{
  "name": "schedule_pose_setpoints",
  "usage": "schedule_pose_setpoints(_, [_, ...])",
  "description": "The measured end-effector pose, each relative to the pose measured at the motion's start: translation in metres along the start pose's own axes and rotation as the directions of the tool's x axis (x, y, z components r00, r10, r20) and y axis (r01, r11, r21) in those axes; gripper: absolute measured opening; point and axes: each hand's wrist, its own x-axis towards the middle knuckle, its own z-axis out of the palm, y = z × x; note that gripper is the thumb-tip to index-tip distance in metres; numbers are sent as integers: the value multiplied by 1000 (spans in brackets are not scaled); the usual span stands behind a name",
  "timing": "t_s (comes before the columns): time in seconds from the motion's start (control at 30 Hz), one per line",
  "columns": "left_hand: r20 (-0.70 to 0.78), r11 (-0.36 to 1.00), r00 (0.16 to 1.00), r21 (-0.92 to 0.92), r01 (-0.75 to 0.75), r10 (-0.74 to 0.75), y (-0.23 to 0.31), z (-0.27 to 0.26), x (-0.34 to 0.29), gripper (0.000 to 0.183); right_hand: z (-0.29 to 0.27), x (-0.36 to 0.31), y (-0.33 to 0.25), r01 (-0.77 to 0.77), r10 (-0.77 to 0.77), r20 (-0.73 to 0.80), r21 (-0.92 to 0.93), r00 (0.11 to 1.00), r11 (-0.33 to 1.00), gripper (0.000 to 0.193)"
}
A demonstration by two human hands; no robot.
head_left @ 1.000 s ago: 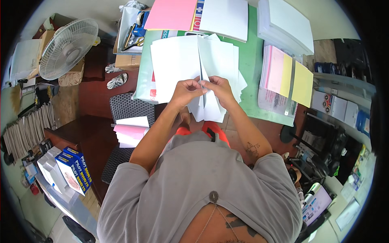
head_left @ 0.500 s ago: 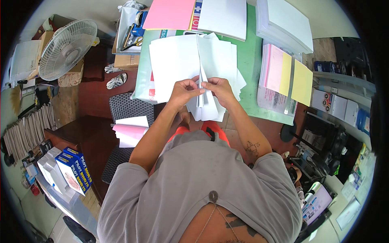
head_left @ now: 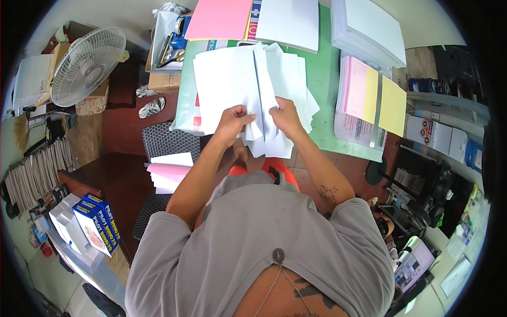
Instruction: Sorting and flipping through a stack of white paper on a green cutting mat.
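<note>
White paper sheets (head_left: 224, 74) lie in a loose, uneven pile on the green table (head_left: 326, 79), some hanging over its near edge. My left hand (head_left: 234, 124) is closed, with thumb and curled fingers pinching sheets at the near part of the pile. To its right, my right hand (head_left: 285, 119) grips the edge of a raised paper fold (head_left: 265, 90) between thumb and fingers. The raised sheets stand tilted between both hands. How many sheets each hand holds cannot be made out.
Pink paper (head_left: 219, 18) and a white stack (head_left: 288, 24) sit at the far edge. Yellow and pink sheets (head_left: 393, 103) lie right, beside a tall white stack (head_left: 369, 29). A tool box (head_left: 168, 45), a fan (head_left: 90, 66) and a woven chair (head_left: 169, 140) are left.
My hands have moved apart, the right one outward and the left slightly outward. The sheets that were bunched narrowly between them now spread wider.
</note>
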Motion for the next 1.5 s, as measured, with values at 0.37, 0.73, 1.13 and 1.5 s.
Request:
schedule_pose_setpoints(0.37, [-5, 966, 971, 103, 236, -237, 20, -72, 7, 18, -41, -58, -102, 491, -492, 145, -512, 858, 705, 38])
schedule_pose_setpoints(0.73, [136, 948, 981, -272, 168, -134, 6, -105, 31, 47, -39, 3, 16, 689, -640, 260, -349, 723, 635, 38])
schedule_pose_setpoints(1.13, [54, 812, 994, -574, 106, -91, -3, -53, 9, 43, -10, -6, 10, 533, -480, 256, -210, 839, 820, 37])
schedule_pose_setpoints(1.5, [-317, 837, 948, -516, -183, 12, -23, 25, -16, 48, 23, -6, 27, 461, -464, -21, -89, 885, 883, 34])
